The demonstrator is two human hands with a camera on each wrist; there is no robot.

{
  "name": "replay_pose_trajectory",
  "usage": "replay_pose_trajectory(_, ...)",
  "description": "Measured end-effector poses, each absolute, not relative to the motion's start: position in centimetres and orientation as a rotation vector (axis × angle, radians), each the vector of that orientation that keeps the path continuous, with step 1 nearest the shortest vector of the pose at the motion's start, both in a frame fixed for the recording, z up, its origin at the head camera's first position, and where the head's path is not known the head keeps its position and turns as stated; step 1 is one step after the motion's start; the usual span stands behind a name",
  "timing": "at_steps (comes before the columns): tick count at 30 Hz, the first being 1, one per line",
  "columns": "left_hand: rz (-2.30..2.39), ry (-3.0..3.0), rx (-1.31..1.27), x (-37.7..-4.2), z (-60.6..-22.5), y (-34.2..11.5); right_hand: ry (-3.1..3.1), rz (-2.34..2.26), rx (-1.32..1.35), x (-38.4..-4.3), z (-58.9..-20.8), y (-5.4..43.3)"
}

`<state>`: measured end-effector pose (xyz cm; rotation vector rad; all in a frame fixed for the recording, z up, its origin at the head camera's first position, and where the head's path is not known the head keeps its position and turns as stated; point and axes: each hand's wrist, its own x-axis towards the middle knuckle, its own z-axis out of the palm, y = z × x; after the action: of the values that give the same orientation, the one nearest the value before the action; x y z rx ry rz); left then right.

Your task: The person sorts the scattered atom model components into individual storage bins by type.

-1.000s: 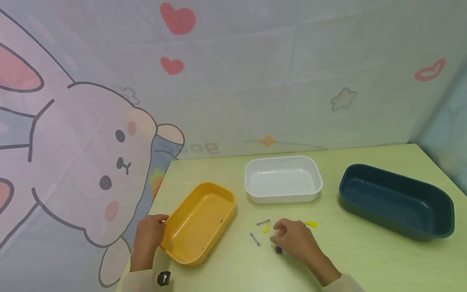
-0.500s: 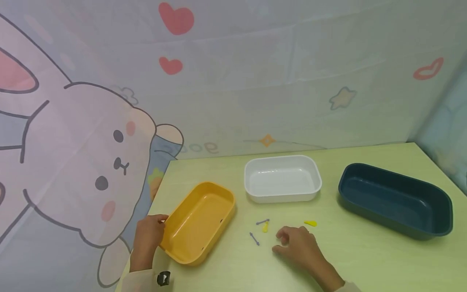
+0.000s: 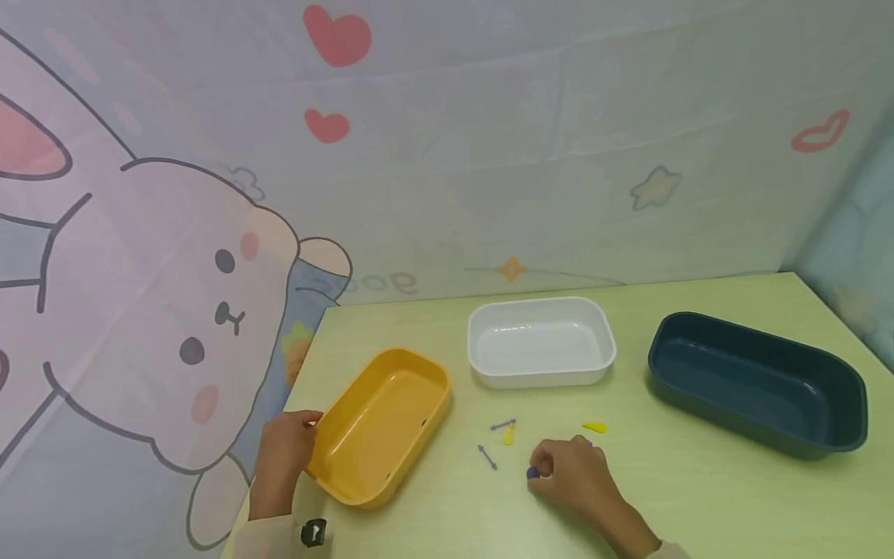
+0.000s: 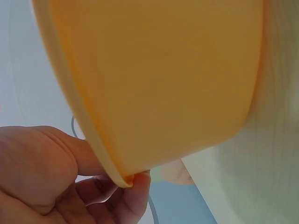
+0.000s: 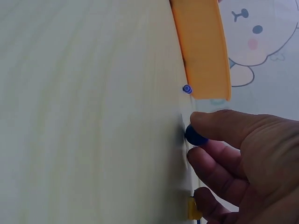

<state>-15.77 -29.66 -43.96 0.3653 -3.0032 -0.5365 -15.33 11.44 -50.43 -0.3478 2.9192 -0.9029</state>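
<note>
Head view: left hand [image 3: 286, 446] grips the yellow tub [image 3: 380, 427] by the left edge of the table [image 3: 447, 532], likely steadying it; farther in, right hand [image 3: 578, 475] pinches the round piece [image 3: 533, 472], apparently because it's small.

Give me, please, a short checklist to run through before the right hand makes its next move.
1. Left hand on the yellow bin: ok, it holds the rim.
2. Right hand on the dark blue round piece: ok, the piece sits between thumb and fingers.
3. Round piece lifted off the table: cannot tell, it is at or very near the surface.
4. Right hand apart from the white bin and dark blue bin: ok.
5. Loose pieces put away: not ok, purple rods and yellow pieces lie out.
</note>
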Motion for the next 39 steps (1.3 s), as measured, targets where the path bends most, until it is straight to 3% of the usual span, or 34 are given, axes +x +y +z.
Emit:
replay_pose_trajectory(22,-0.539,-3.021,0.423,-15.9,-43.9,-29.8,2.952,-0.932,-0.385,-15.4,-50.1,11.2)
replay_pose_trajectory(39,-0.552,-3.003,0.438,-15.8,-43.9,-29.7,2.957,-1.018,-0.433,-17.3,-47.0,9.8)
